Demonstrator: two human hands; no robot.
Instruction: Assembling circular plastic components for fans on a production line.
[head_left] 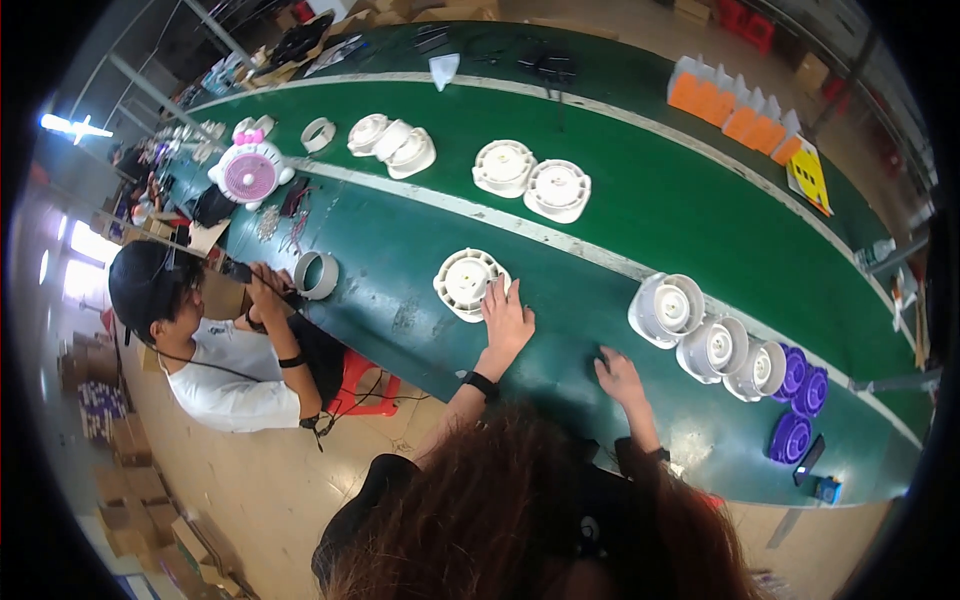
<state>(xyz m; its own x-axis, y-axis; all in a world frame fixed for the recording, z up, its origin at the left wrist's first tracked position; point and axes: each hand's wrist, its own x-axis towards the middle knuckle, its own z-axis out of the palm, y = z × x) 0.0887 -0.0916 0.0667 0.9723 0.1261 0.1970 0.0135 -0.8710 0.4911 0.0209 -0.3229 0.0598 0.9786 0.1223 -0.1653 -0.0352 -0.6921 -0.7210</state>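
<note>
A white round fan housing [466, 281] with a ribbed rim lies on the green table in front of me. My left hand [508, 318] touches its right edge, fingers spread and stretched out. Off to the right, my right hand [620, 378] is over the bare tabletop, holding nothing, its fingers loosely apart. Nearest to it are deep white fan housings [668, 308] in a row along the belt's edge. Purple round parts [792, 437] continue that row.
A green conveyor belt [640, 190] runs behind the table, carrying white housings [557, 188] and a pink-and-white fan [250, 172]. At the left a co-worker [225, 370] sits with a tool near a white ring [316, 275]. Orange-and-white holders [730, 105] stand beyond the belt.
</note>
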